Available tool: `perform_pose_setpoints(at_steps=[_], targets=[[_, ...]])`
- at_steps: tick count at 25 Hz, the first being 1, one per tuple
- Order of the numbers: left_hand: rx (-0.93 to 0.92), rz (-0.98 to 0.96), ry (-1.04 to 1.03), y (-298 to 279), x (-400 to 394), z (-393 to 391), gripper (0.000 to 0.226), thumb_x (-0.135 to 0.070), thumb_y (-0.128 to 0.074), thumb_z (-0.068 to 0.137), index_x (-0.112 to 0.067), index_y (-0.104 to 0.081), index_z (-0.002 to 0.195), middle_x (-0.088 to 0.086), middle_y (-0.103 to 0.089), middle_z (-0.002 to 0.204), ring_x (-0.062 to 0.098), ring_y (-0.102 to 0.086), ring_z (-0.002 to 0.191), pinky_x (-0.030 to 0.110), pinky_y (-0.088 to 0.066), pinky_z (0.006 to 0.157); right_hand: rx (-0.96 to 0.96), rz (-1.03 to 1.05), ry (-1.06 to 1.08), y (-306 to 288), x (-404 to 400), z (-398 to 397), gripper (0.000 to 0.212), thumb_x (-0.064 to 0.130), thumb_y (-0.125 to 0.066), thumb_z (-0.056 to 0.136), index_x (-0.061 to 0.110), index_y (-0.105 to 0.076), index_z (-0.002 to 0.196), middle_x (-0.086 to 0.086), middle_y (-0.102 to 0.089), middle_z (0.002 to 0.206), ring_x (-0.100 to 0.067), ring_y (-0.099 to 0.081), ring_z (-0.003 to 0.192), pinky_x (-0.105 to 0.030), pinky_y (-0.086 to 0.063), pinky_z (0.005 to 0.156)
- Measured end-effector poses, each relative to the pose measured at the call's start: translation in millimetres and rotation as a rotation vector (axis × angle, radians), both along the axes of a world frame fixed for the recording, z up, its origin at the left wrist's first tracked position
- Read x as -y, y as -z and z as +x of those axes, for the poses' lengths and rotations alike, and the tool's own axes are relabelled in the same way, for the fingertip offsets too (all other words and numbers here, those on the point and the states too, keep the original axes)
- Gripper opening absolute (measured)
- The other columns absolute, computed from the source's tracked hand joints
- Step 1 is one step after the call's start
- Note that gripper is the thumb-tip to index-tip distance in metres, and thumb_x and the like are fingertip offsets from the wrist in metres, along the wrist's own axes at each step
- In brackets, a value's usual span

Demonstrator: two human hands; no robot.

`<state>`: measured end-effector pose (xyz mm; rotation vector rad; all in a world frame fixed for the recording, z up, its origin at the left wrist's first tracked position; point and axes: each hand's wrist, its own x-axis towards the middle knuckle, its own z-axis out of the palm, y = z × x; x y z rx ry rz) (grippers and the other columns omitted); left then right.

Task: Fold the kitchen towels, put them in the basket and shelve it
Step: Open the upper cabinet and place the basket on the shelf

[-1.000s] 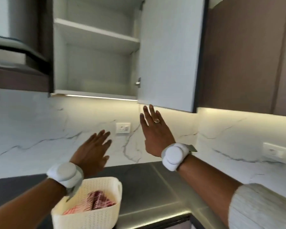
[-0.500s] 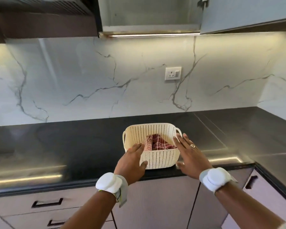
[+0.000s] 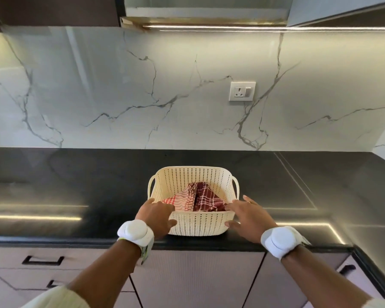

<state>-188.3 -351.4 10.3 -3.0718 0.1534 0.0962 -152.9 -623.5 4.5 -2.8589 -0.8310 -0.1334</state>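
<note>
Perforated cream plastic basket (image 3: pixel 193 221), matt, holding woven checked cloth towels (image 3: pixel 198 197). Beneath the basket, glossy black stone countertop (image 3: pixel 76 178) mirroring strip light. Behind the basket, polished white veined marble backsplash (image 3: pixel 120 90) with a smooth plastic socket (image 3: pixel 242 91).

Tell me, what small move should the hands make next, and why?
Probably close both hands on the basket and lift. The towels already lie inside, the left hand and right hand flank its near corners, and it sits on the counter, unshelved.
</note>
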Motion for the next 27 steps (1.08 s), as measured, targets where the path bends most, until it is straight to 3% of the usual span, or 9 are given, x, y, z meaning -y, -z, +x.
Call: perform_pose_setpoints(at_steps=[2, 5, 9, 13, 19, 24, 27], targets=[[-0.008, 0.036, -0.023, 2.7, 4.6, 4.6, 0.043, -0.055, -0.053, 0.09, -0.027, -0.057, 0.123, -0.005, -0.067, 0.116, 0.02, -0.061, 0.106, 0.035, -0.04, 0.102, -0.021, -0.006, -0.033, 0.7, 4.9, 14.1, 0.044, 0.046, -0.058, 0.09, 0.023, -0.055, 0.127, 0.004, -0.059, 0.126, -0.013, -0.051, 0.122, -0.031, -0.022, 0.116], [0.026, 0.047, -0.043, 17.6, 15.4, 2.9, 0.038, -0.055, -0.055, 0.09, -0.027, -0.057, 0.115, -0.006, -0.069, 0.109, 0.019, -0.062, 0.1, 0.034, -0.037, 0.103, -0.026, 0.032, -0.085, 17.8, 3.9, 14.4, 0.036, 0.042, -0.063, 0.086, 0.02, -0.056, 0.115, 0.003, -0.058, 0.117, -0.017, -0.049, 0.116, -0.033, -0.048, 0.094], [0.076, 0.057, -0.038, 23.6, 15.4, 1.7, 0.038, -0.057, -0.054, 0.089, -0.031, -0.055, 0.117, -0.008, -0.068, 0.114, 0.016, -0.063, 0.102, 0.031, -0.039, 0.102, 0.041, 0.011, -0.019, 19.4, -3.5, 15.1, 0.031, 0.043, -0.059, 0.09, 0.018, -0.056, 0.108, 0.002, -0.06, 0.115, -0.018, -0.049, 0.115, -0.034, -0.051, 0.084], [0.154, 0.105, 0.042, -7.0, 13.0, 10.1, 0.047, -0.058, -0.053, 0.089, -0.032, -0.047, 0.128, -0.006, -0.062, 0.13, 0.023, -0.064, 0.11, 0.036, -0.045, 0.1, 0.122, -0.123, -0.029, -16.4, -3.5, 33.5, 0.038, 0.046, -0.056, 0.092, 0.018, -0.055, 0.118, -0.002, -0.064, 0.118, -0.023, -0.059, 0.108, -0.039, -0.053, 0.083], [0.414, 0.097, 0.196, -136.5, 8.5, 38.0, 0.047, -0.056, -0.052, 0.091, -0.028, -0.047, 0.128, -0.007, -0.062, 0.129, 0.021, -0.062, 0.111, 0.034, -0.042, 0.1, 0.32, -0.125, 0.032, -140.6, 7.4, 51.0, 0.041, 0.051, -0.051, 0.092, 0.022, -0.051, 0.12, 0.0, -0.063, 0.12, -0.022, -0.059, 0.107, -0.036, -0.05, 0.081], [0.712, 0.013, 0.325, -273.3, 2.1, 40.2, 0.039, -0.048, -0.061, 0.089, -0.023, -0.054, 0.117, -0.004, -0.068, 0.117, 0.02, -0.067, 0.096, 0.029, -0.046, 0.09, 0.637, -0.159, 0.056, -286.8, 17.3, 43.2, 0.047, 0.055, -0.046, 0.092, 0.019, -0.047, 0.123, -0.003, -0.059, 0.119, -0.024, -0.058, 0.107, -0.038, -0.05, 0.082], [0.883, 0.007, 0.359, -335.4, -4.2, 36.8, 0.042, -0.048, -0.064, 0.086, -0.02, -0.056, 0.116, 0.0, -0.07, 0.113, 0.025, -0.068, 0.093, 0.036, -0.05, 0.086, 0.801, -0.181, 0.078, -357.7, 20.2, 34.2, 0.049, 0.057, -0.044, 0.092, 0.019, -0.046, 0.124, -0.002, -0.057, 0.12, -0.024, -0.055, 0.111, -0.039, -0.047, 0.08]])
